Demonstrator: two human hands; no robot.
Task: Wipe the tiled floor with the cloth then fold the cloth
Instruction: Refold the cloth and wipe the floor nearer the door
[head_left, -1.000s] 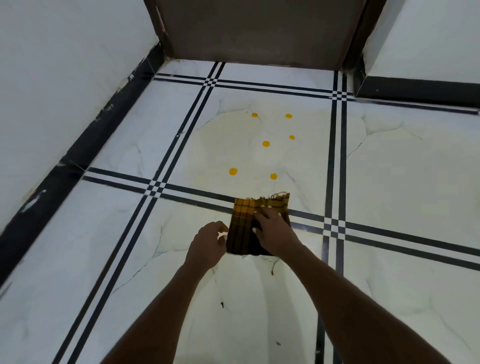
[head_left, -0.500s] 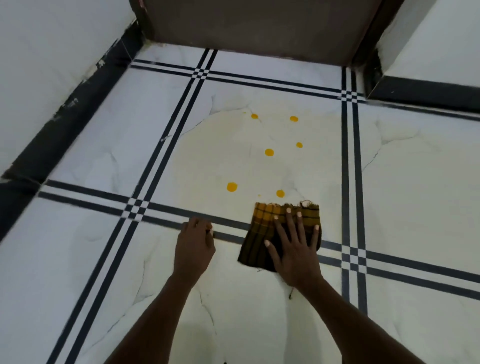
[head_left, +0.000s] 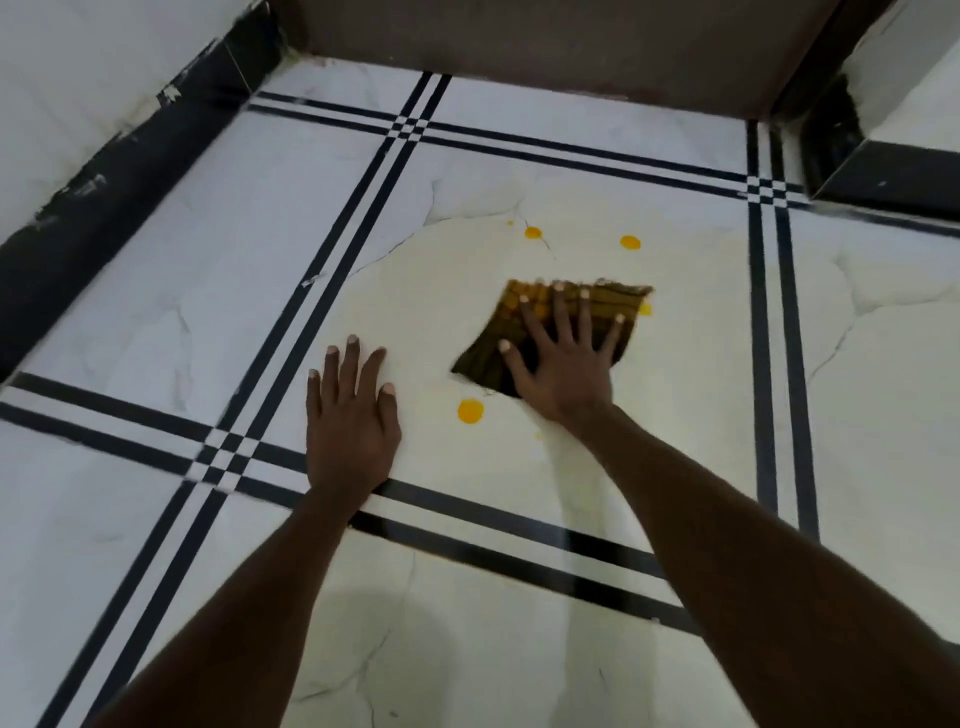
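Observation:
A folded yellow and dark checked cloth (head_left: 602, 304) lies flat on the white tiled floor (head_left: 493, 499) in the middle tile. My right hand (head_left: 561, 358) presses on it with fingers spread straight. Flat on the bare tile to the left of the cloth rests my left hand (head_left: 350, 415), fingers straight, holding nothing. Yellow spots mark the floor: one (head_left: 470, 411) just below the cloth's near corner, two (head_left: 533, 232) (head_left: 630, 242) beyond its far edge, and one (head_left: 645, 309) peeking out at its right edge.
Black double stripes (head_left: 332, 270) cross the floor between tiles. A white wall with a black skirting (head_left: 104, 171) runs along the left. A brown door (head_left: 545, 47) closes the far side, and a black-edged wall corner (head_left: 883, 171) juts in at the far right.
My right hand has pushed the cloth forward over the black stripe into the spotted tile, covering some spots. My left hand has opened flat and moved forward onto the floor.

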